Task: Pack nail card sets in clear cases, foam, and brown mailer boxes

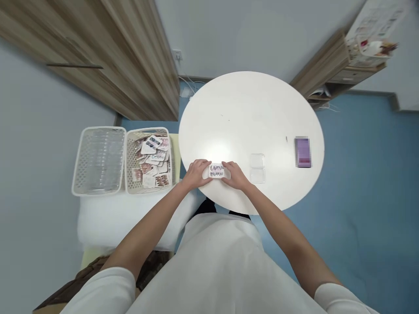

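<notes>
On the near edge of a round white table (248, 109), my left hand (196, 173) and my right hand (234, 174) hold a small white card of press-on nails (216, 170) between them. Each hand's fingers are curled on one end of the card, which lies flat just above or on the tabletop. A clear plastic clamshell case (257, 167) lies open on the table a little to the right of my right hand.
A purple phone (303, 151) lies near the table's right edge. To my left, two white mesh baskets stand on a white seat: one (149, 185) with several nail cards, one (98, 160) with clear cases. A wooden cabinet and shelf stand behind.
</notes>
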Demonstrator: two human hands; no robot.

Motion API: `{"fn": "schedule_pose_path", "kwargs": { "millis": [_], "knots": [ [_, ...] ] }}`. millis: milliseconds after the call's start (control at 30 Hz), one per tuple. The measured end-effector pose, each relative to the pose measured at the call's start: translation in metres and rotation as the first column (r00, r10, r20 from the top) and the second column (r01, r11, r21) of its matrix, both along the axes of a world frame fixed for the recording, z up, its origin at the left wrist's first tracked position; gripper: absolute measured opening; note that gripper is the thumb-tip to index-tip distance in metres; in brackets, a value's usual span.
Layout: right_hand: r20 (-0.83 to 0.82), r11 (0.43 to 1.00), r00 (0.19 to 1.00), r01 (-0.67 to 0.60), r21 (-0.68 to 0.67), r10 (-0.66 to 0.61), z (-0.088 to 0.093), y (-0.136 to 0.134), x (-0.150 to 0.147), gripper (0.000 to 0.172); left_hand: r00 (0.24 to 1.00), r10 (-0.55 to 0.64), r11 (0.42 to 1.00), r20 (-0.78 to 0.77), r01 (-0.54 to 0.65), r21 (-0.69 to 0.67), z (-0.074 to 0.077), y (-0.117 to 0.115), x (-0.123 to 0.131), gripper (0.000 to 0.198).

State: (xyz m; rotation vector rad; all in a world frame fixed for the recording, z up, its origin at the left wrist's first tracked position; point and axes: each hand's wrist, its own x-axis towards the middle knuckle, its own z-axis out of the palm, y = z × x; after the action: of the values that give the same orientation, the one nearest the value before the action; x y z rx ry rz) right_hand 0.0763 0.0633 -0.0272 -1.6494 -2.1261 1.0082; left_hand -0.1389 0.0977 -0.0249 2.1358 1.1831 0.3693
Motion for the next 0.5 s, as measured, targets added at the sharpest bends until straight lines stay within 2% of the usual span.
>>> {"fn": "schedule_pose_path", "kwargs": {
  "millis": [100,233,367,500],
  "knots": [
    [0.095,0.996,0.994,0.044,0.073,-0.051,0.011,-0.040,0.046,0.065,0.997,-0.073,0.997,0.023,0.074,-0.035,0.006,-0.023,0.045,0.058],
    [0.179,0.989,0.975,0.121,0.084,-0.134,0.007,-0.078,0.108,0.064,0.992,-0.102,0.993,0.077,0.106,-0.051,0.003,-0.048,0.113,0.057],
    [0.210,0.988,0.966,0.137,0.070,-0.149,-0.007,-0.083,0.150,0.064,0.995,-0.087,0.996,-0.042,0.086,-0.009,-0.007,-0.059,0.162,0.058],
    [0.214,0.995,0.974,0.067,0.067,-0.080,-0.020,-0.068,0.169,0.062,0.967,-0.044,0.998,-0.251,0.055,0.035,-0.012,-0.058,0.184,0.059]
  ]
}}
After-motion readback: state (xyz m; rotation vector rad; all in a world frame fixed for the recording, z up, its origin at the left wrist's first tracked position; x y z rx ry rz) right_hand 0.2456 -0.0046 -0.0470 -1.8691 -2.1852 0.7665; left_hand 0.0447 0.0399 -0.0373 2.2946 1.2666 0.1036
